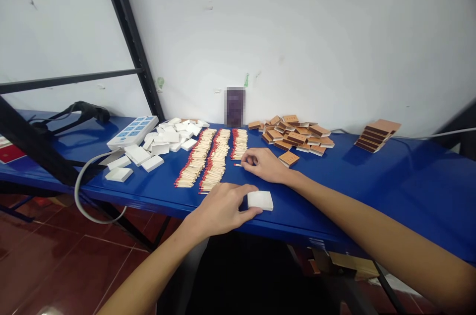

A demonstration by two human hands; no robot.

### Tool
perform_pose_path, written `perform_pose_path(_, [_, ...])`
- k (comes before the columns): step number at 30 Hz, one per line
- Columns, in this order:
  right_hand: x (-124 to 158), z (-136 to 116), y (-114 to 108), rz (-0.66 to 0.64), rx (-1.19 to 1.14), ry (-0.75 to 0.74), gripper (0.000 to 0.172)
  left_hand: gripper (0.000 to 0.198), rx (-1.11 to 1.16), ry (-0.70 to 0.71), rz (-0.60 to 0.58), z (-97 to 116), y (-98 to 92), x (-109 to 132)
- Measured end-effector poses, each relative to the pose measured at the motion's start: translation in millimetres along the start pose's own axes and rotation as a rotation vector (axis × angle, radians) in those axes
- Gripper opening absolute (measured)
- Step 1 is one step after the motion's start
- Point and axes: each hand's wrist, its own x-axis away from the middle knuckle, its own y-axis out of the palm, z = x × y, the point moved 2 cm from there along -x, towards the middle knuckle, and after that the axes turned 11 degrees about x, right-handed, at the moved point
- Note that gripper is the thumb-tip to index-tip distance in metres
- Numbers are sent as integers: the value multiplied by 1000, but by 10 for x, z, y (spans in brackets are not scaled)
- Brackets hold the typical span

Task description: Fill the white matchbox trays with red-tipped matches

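Mid-frame: right hand (262, 163) grip narrow, pinching a match (236, 164); left hand (219, 208) grip holding white tray (260, 200), best held flat, steady.

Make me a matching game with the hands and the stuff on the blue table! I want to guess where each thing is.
1 left hand
2 right hand
3 power strip
4 neat brown stack

a far right on the table
b holding a white box at the front edge
c left of the white box pile
d at the match rows

Pairs: 1-b, 2-d, 3-c, 4-a
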Motion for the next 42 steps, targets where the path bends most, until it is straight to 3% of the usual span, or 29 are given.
perform_pose_path(14, [-64,95,80,34,62,-27,18,36,-3,19,-11,-3,5,4])
perform_pose_path(42, [-11,-25,22,2,165,-83,24,37,-28,17,-16,-5,12,5])
